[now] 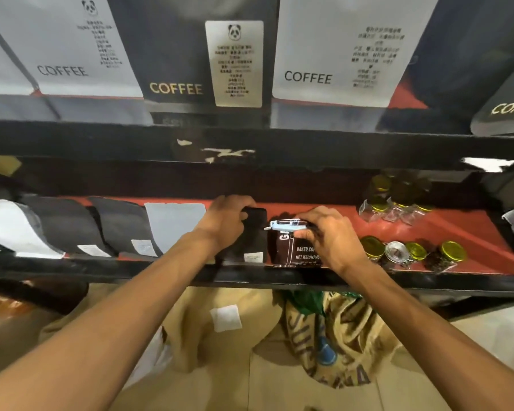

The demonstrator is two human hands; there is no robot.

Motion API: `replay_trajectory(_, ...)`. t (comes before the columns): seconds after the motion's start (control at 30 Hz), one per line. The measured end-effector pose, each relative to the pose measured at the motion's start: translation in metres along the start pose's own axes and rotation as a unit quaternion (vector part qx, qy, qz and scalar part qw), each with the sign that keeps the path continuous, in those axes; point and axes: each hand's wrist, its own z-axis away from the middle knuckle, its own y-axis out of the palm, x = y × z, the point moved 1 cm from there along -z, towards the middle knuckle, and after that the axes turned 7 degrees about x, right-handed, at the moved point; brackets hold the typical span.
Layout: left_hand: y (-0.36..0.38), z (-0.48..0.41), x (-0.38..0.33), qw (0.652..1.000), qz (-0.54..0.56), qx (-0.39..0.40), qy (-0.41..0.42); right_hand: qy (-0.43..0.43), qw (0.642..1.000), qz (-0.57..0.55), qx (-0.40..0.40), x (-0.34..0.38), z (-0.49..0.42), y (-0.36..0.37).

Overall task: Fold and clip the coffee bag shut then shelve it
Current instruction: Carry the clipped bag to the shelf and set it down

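Coffee bag stands on red shelf w/ blue clip across its folded top. Right hand grips bag top at clip; left hand grasps black bag just beside. Jars further right.

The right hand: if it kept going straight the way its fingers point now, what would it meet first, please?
The right hand, gripping the clipped coffee bag, points left. It would probably meet the black bag under the left hand first, though depth is unclear.
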Motion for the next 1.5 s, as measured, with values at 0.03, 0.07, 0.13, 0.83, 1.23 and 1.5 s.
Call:
replay_trajectory(0.03,0.000,-0.001,0.000,1.000,0.005,-0.001,0.000,-0.001,1.000,-0.004,0.001,0.000,-0.002,0.000)
replay_trajectory(0.07,0.000,-0.001,0.000,1.000,0.012,0.001,-0.001,-0.002,1.000,-0.008,0.003,0.000,-0.003,0.001)
replay_trajectory(0.13,0.000,-0.002,0.001,1.000,0.029,0.011,-0.003,-0.003,1.000,-0.017,0.006,0.000,-0.006,0.001)
replay_trajectory(0.83,0.001,-0.007,0.010,0.998,0.031,0.028,0.045,0.039,0.998,0.036,0.039,-0.001,-0.020,0.009)
replay_trajectory(1.23,0.015,0.003,-0.005,0.982,-0.094,-0.114,0.121,0.167,0.799,-0.447,-0.365,0.008,0.064,0.060)
replay_trajectory(1.5,0.036,-0.013,-0.019,0.972,-0.198,-0.049,0.117,0.324,0.526,-0.760,-0.203,-0.001,0.061,0.115)
